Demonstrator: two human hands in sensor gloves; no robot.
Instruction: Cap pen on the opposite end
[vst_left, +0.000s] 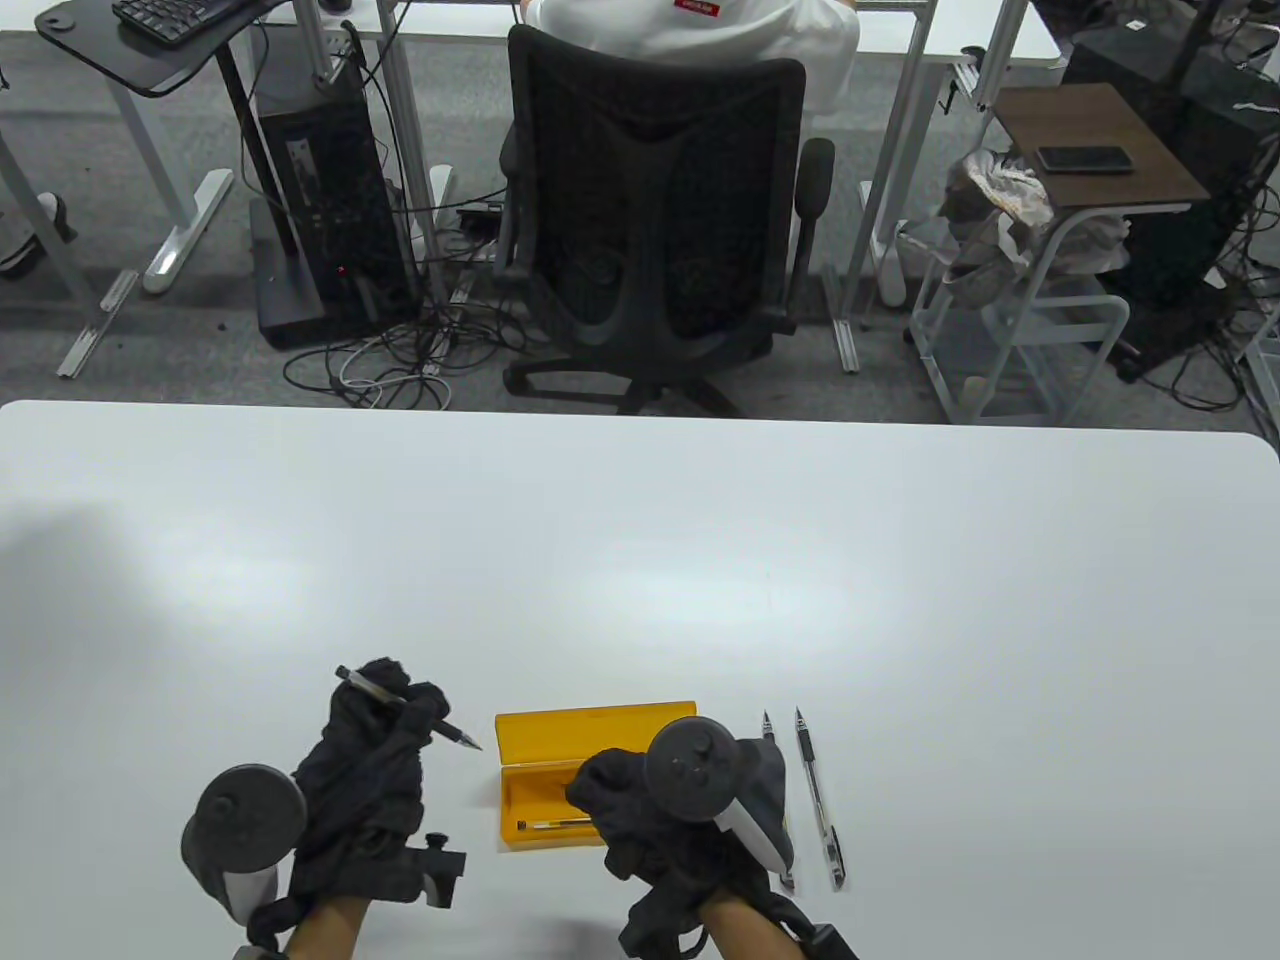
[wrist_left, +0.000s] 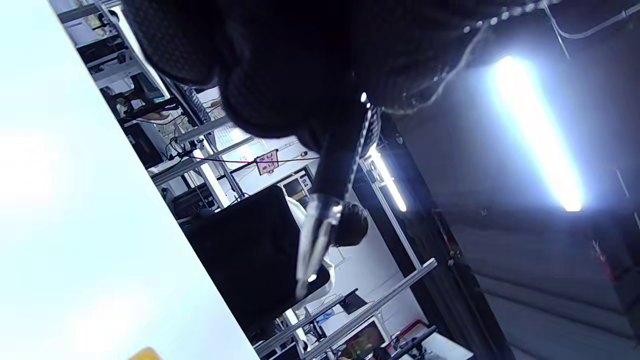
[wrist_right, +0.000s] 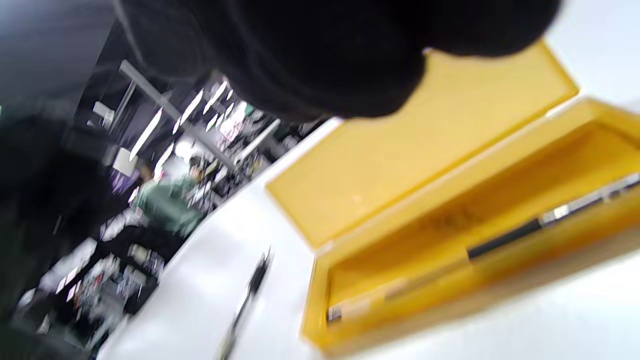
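Observation:
My left hand (vst_left: 405, 705) grips a black pen (vst_left: 440, 728) above the table, its bare tip pointing right toward the box. In the left wrist view the pen's clear front section (wrist_left: 316, 235) sticks out below the gloved fingers (wrist_left: 280, 75). My right hand (vst_left: 605, 795) hovers with curled fingers over the open yellow pen box (vst_left: 560, 735). I cannot tell if it holds anything. A pen (vst_left: 553, 825) lies in the box's tray and also shows in the right wrist view (wrist_right: 505, 239). No loose cap is visible.
Two more pens (vst_left: 768, 735) (vst_left: 818, 795) lie side by side on the white table (vst_left: 700, 560) right of the box. One pen (wrist_right: 247, 292) shows blurred in the right wrist view beside the box (wrist_right: 400, 165). A black office chair (vst_left: 655, 230) stands beyond the far edge.

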